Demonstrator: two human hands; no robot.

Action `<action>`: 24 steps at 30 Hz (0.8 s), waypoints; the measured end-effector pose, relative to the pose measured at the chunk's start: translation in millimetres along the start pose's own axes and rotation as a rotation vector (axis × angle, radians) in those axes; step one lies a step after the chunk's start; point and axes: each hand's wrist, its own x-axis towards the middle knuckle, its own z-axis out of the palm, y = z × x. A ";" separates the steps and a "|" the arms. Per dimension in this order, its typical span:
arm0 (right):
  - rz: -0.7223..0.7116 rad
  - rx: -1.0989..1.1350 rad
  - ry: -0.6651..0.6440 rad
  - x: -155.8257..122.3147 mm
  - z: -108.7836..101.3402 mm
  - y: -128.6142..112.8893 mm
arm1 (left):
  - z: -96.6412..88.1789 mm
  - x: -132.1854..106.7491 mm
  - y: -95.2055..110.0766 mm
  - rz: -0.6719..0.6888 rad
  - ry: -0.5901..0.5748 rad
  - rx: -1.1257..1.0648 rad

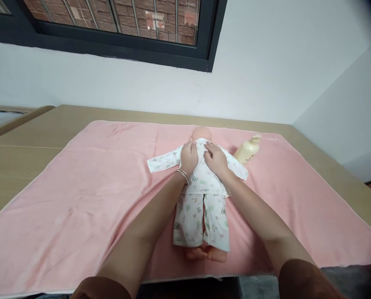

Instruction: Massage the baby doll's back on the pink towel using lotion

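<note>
A baby doll point(205, 182) in a white printed long-sleeved top and matching trousers lies stretched out, its bald head point(201, 133) away from me and its bare feet towards me. No face shows on it. My left hand point(189, 158) rests on the doll's upper body at the left shoulder, fingers laid along the cloth. On the other side, my right hand point(215, 158) lies on the top near the right shoulder with its fingers a little apart. Both of the doll's sleeves spread outwards. A bracelet point(183, 176) circles my left wrist.
Under the doll is a pink blanket point(110, 174) with some creases, spread over a wooden table point(32, 133). A cream pump bottle point(247, 150) lies tilted on the blanket, right of the doll. Behind stand a white wall point(254, 74) and a dark-framed window point(126, 43).
</note>
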 end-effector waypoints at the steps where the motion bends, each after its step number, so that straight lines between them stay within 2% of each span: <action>1: 0.007 -0.031 -0.026 5.0 1.2 -1.4 | -0.1 -0.2 -0.3 0.001 0.001 0.000; 4: -0.038 -0.104 -0.095 9.2 2.8 -6.8 | -0.8 -0.2 -0.5 -0.003 0.001 0.001; 8: -0.125 -0.040 -0.121 -16.0 -3.8 -6.6 | -1.5 -0.6 0.1 0.002 -0.002 0.011; 12: -0.058 0.093 -0.058 -36.0 -11.3 5.5 | -0.7 -1.9 1.1 0.017 -0.002 0.022; 15: 0.048 0.079 -0.045 -24.7 -10.3 9.9 | -0.5 -2.1 1.6 0.013 0.004 0.021; 18: 0.093 -0.002 -0.094 -1.7 -4.8 3.0 | -1.0 -1.6 1.3 0.011 0.002 0.017; 21: 0.059 -0.095 -0.154 11.6 0.1 -8.0 | -1.4 -0.8 -0.1 0.003 0.001 0.022; 24: -0.048 -0.110 -0.153 5.2 2.1 -13.4 | -1.5 -0.5 -1.0 0.000 0.004 0.028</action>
